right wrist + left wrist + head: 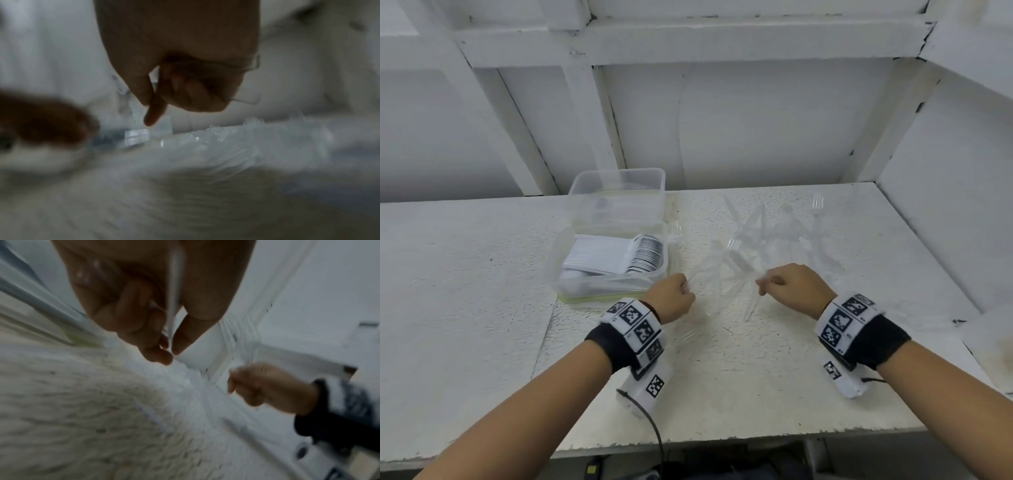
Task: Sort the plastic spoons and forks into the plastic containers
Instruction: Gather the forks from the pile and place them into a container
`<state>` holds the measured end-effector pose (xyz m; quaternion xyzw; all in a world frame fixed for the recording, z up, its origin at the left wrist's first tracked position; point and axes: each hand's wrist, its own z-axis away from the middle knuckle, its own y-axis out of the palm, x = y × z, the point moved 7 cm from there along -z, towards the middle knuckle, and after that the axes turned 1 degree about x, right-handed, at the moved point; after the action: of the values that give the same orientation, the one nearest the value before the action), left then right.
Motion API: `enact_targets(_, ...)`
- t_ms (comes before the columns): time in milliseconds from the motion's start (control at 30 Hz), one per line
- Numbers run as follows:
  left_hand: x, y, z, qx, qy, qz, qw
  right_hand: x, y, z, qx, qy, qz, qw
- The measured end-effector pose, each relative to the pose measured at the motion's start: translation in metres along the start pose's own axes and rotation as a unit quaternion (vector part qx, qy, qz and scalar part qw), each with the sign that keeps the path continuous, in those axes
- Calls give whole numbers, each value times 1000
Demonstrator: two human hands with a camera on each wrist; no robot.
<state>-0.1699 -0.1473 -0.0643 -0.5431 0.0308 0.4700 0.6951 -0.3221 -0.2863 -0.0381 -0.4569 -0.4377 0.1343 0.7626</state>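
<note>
Near the middle of the white table point(482, 274), both my hands are curled round clear plastic cutlery. My left hand point(686, 287) pinches a thin clear utensil point(172, 308) between thumb and fingers, just right of the near container point(558, 260), which holds stacked white spoons point(640, 253). My right hand point(763, 286) grips clear utensils point(254, 65) in its fist; one clear handle point(750, 306) hangs below it. A loose pile of clear forks point(774, 229) lies beyond both hands. Whether the held pieces are forks or spoons is too blurred to tell.
A second clear container point(619, 192) stands behind the near one, against the white wall point(756, 130). One clear fork point(674, 229) lies beside the containers. A side wall point(945, 219) bounds the table on the right. The table's front edge point(722, 442) is close to me.
</note>
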Motion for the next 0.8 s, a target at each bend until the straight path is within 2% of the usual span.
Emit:
enact_targets(100,8,-16,18,-16,15,82,996,17,14,-6,43,-101,181,977)
enact_targets(167,14,-23,29,-25,16,125,992,37,26,-7,56,-192,235,951)
enact_targets(267,22,-28,41,-29,7,240,970,59,56,-9,98,-299,296,902)
enact_targets(433,29,-32,52,-40,-2,291,956,68,69,-15,125,-279,315,898)
enact_targets(500,31,-31,52,-36,-3,297,954,67,59,-13,126,-277,272,913)
enact_targets(600,31,-29,52,-28,-10,318,948,55,33,-9,108,-226,197,948)
enact_targets(700,25,-29,49,-32,-11,349,937,38,2,-8,45,-136,-4,990)
enact_targets(800,13,-24,44,-32,-3,390,920,27,-8,-10,-2,-46,-199,979)
